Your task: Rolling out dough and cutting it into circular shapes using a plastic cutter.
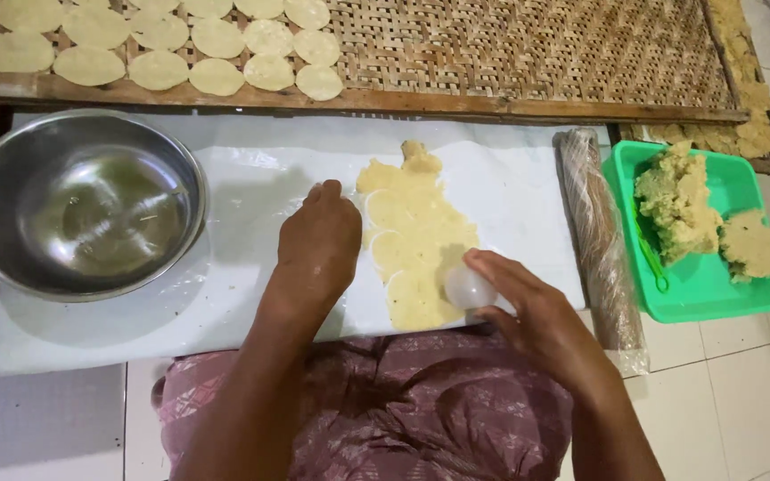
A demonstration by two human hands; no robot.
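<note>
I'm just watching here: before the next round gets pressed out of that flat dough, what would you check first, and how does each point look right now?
1. Round cutter gripped in the right hand: ok, fingers wrap it at the sheet's lower edge.
2. Left hand steadying the work: ok, it rests flat on the white plastic sheet beside the dough.
3. Rolled dough sheet has uncut area left: ok, the upper part shows no circle marks.
4. Woven tray has room for rounds: ok, its right part is bare.
5. Metal bowl contents: cannot tell, only reflections show.
6. Spare dough in the green tray: ok, lumps remain.
</note>
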